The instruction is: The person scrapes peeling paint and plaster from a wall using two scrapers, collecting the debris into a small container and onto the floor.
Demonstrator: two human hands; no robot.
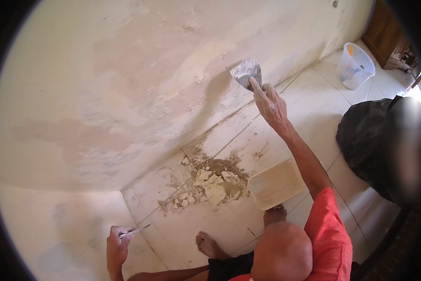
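My right hand (272, 105) grips a putty knife (246, 72), its broad, plaster-smeared metal blade against or close to the lower wall. My index finger lies along the blade. My left hand (117, 246) holds a thin, flat-bladed tool (136, 230), seen nearly edge-on, near the adjoining wall at lower left. The main wall (133, 80) is patchy cream and pinkish, with rough, scraped areas. Below it, broken plaster chunks (214, 188) and brown rubble (221, 165) lie heaped on the floor. A shallow rectangular plastic tub (275, 184) stands beside the heap.
White floor tiles (295, 100) run along the wall. A translucent bucket (355, 66) with an orange item inside stands at upper right, near wooden furniture (386, 33). A large black object (365, 144), possibly a bag, is at right. My bare foot (210, 244) rests on the tiles.
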